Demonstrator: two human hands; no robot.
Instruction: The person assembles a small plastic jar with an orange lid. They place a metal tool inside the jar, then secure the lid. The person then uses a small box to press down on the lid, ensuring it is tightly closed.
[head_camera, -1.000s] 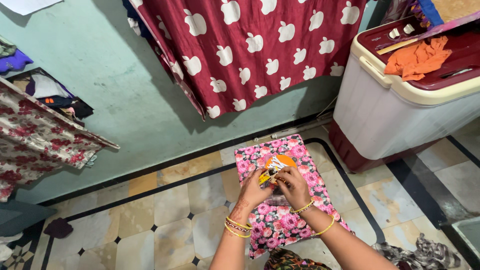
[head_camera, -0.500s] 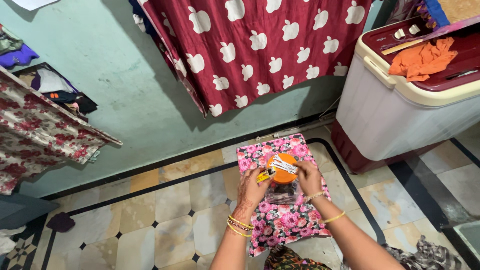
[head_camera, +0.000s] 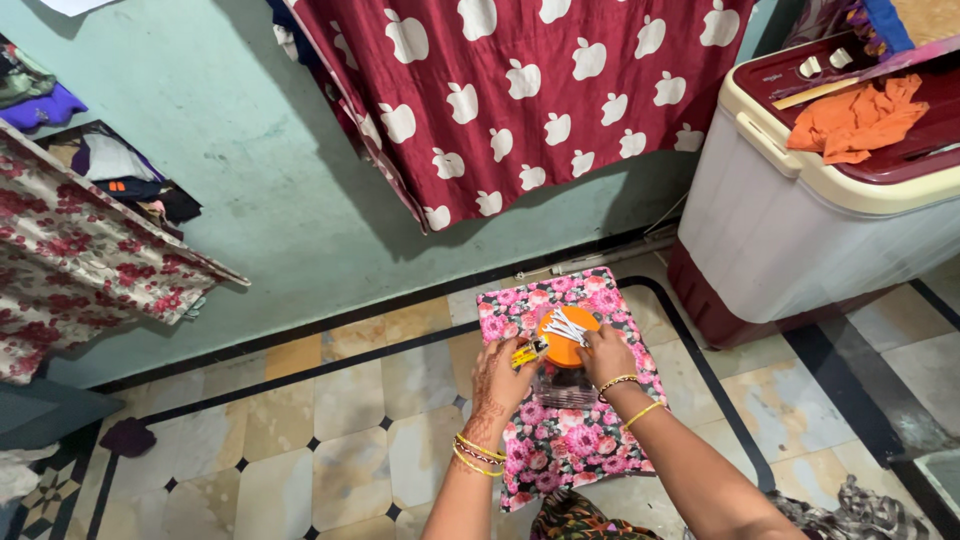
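Head view: the left hand (head_camera: 497, 375) pinches a small yellow packet (head_camera: 529, 352) at the rim of a clear jar (head_camera: 562, 382). The right hand (head_camera: 606, 355) is closed on the jar's orange lid (head_camera: 560, 340), where white sticks (head_camera: 568, 326) lie. The jar stands on a floral cloth (head_camera: 570, 440) on the tiled floor (head_camera: 330, 430). The step looks like handling the lid; any further move needs the jar steadied. A washer (head_camera: 800, 230) crowds the right and the wall (head_camera: 250, 230) is ahead; the floor is open leftward.

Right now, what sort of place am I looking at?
Probably a laundry corner of a home. A washing machine with an orange cloth on its lid stands on the tiled floor, and a red apple-print cloth hangs against the wall, with clothes piled at the left.
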